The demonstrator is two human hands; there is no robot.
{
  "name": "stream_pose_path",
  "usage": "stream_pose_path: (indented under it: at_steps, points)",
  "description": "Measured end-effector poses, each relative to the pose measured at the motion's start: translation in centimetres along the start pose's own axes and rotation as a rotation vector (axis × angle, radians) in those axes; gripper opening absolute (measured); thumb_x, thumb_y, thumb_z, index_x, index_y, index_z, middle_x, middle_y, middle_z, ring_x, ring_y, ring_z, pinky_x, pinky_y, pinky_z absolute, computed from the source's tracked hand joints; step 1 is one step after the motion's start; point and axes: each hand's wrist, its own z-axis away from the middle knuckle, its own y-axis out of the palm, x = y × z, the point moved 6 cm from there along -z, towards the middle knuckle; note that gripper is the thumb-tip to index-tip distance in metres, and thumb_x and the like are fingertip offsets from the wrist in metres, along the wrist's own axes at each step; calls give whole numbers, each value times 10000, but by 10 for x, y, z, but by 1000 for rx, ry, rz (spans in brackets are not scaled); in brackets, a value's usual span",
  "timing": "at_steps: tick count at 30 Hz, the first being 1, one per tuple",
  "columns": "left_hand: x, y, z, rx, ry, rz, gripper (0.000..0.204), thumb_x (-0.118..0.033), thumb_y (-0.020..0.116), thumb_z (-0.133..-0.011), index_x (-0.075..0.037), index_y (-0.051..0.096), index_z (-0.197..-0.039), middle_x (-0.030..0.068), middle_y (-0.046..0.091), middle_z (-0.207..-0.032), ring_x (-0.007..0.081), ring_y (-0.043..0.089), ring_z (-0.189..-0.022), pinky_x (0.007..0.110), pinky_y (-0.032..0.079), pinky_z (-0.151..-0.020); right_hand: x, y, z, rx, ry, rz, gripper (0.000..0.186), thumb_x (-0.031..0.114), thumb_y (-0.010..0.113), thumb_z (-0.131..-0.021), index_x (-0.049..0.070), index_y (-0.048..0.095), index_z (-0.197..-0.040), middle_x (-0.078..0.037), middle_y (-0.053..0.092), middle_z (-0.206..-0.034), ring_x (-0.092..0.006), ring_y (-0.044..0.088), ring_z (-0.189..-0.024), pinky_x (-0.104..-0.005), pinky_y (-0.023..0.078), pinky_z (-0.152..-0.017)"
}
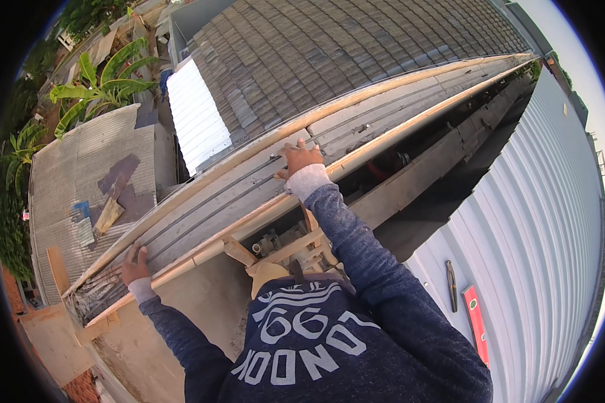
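Two long thin steel bars (212, 196) run side by side along a narrow wooden-edged trough (410, 101) with a grey concrete bed. At the near left end of the trough, my left hand (135, 266) is closed at the bars, its fingers bent; the exact grip is partly hidden. My right hand (301, 160) lies farther along, palm down over the bars, with fingers spread and fingertips touching the bars and the bed. A small dark tie or fitting (363, 127) sits on the bars beyond it.
Below my right arm, pliers (452, 285) and a red level (476, 322) lie on a corrugated metal roof (517, 235). A dark gap with timber braces (292, 247) opens beside the trough. A tiled roof (316, 60) rises beyond, and a lower sheet roof (87, 181) lies left.
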Motion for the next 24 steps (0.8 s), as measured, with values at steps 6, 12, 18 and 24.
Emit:
stream_pose_path:
  at_steps: [6,12,18,24]
  points:
    - [-1,0,-2,11,-22,12,373,-349,666,-839,-160,688,-1160,126,640,-1210,289,592,-1137,360,429,-977,-1,4,-3,27,8,4,582,414,733,-787,207,534,-1292,-8,480,-1415,-264,331,-1387,-577,262,-1107]
    - [-1,-1,-1,1,5,-19,429,-413,645,-844,-158,673,-1188,118,675,-1153,261,627,-1075,345,433,-953,2,0,-1,41,5,-5,569,419,726,-794,214,538,-1290,-17,479,-1408,-272,321,-1392,-584,234,-1121]
    - [4,3,-6,33,0,32,388,-307,653,-842,-94,677,-1165,150,653,-1185,278,603,-1124,342,428,-972,0,7,-5,28,11,-32,562,423,729,-790,213,550,-1280,-18,479,-1406,-288,316,-1393,-589,227,-1123]
    - [18,6,-8,24,16,34,451,-417,636,-854,-122,665,-1195,144,673,-1152,256,631,-1060,334,439,-943,0,4,-3,17,9,-41,563,416,740,-781,220,556,-1275,-19,486,-1394,-282,309,-1395,-582,234,-1118]
